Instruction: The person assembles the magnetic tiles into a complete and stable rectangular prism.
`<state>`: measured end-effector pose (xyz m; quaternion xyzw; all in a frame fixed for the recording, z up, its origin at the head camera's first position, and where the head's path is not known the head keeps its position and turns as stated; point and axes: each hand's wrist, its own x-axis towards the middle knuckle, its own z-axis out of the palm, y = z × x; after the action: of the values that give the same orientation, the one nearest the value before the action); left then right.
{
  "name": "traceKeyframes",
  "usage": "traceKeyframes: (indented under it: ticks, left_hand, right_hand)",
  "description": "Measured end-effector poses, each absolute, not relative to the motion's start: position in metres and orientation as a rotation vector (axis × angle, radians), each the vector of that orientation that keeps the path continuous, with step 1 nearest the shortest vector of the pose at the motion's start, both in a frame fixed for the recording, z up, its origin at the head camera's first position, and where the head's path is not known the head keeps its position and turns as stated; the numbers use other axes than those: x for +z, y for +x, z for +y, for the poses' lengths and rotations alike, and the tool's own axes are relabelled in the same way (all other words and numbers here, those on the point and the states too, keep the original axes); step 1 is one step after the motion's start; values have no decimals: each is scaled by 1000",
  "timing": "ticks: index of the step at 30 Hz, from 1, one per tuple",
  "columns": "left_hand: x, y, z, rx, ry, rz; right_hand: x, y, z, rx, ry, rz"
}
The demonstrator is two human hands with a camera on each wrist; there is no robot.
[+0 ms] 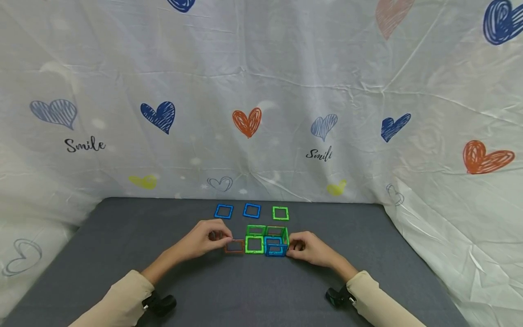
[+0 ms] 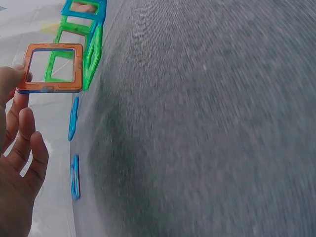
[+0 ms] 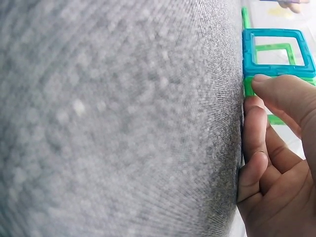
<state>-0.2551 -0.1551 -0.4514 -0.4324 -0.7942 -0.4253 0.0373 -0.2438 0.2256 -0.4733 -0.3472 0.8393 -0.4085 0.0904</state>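
Head view: left hand (image 1: 207, 237) pinches an orange frame (image 1: 234, 252), lower centre; right hand (image 1: 309, 247) grips a green tile (image 1: 287, 235). Left wrist, upper left: the frame looks light, stiff, probably slick, I'd just pinch an edge. Right wrist, upper right: thumb's on that tile.

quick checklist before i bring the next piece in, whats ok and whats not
1. Left hand has the orange frame: ok, pinched at its edge.
2. Orange frame is a single piece: cannot tell, a blue edge shows along its bottom.
3. Right hand is on the green-and-blue structure: ok, thumb and fingers at its right side.
4. Orange frame touches the structure: cannot tell, it is close to the left side.
5. Spares are away from the hands: ok, two blue frames and a green frame lie behind the structure.
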Motion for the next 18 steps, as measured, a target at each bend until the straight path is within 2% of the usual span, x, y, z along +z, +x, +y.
traceKeyframes:
  ticks: [18]
  left_hand:
    - [-460, -257, -119, -1332, -1406, -2453]
  right_hand:
    - [-474, -244, 226, -1219, -1053, 2498]
